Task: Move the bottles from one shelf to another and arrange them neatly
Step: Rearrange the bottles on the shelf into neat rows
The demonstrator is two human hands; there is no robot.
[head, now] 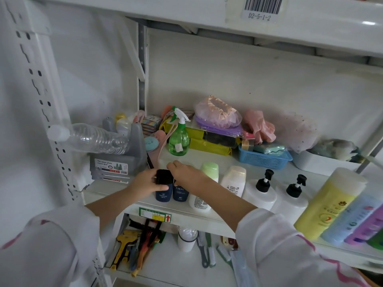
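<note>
While the left hand [145,182] clamps the black-capped navy plastic bottle [163,188] on the white metal shelf [116,188], the right hand [186,172] rests loosely curled atop its twin navy bottle [180,192].

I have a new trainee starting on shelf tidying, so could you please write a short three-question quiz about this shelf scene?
1. True or false: the green spray bottle stands in the front row beside the pump bottles.
2. Which hand grips the black cap of the leftmost dark blue bottle? A) left hand B) right hand C) neither
3. Fill in: the clear empty water bottle lies on its side atop the grey ____.

Key
1. False: it stands further back, behind the front row.
2. A; the right hand rests on the second dark blue bottle.
3. boxes.
</note>
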